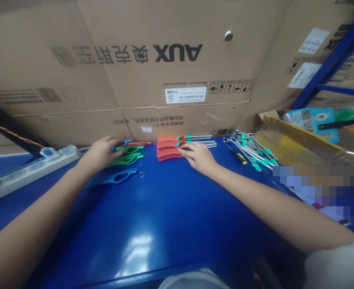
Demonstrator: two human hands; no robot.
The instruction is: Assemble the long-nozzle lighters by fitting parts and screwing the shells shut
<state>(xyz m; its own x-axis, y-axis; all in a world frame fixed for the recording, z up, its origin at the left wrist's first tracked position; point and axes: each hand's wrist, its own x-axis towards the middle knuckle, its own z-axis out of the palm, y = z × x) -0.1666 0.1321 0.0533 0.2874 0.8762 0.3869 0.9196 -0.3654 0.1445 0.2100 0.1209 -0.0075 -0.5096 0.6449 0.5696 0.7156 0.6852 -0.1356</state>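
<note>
My left hand [102, 153] curls its fingers around a blue lighter handle [122, 143] at the back left of the blue table. Close beside it lie green lighter handles [125, 159] and a red handle piece [140, 143]. Nearer to me is another blue handle [116, 176] with an open trigger loop. At the back middle, several red and orange long-neck lighters [168, 153] lie side by side, metal tubes pointing right. My right hand [201, 158] has its fingers closed at the front red one; the fingertips partly cover it.
Tiny metal pins [142, 174] lie by the blue handle. On the right are metal tubes with green parts [256, 154], a black-and-yellow screwdriver [238, 156] and a taped carton [300, 146]. A white power strip [35, 171] runs along the left; large cardboard [134, 84] stands behind.
</note>
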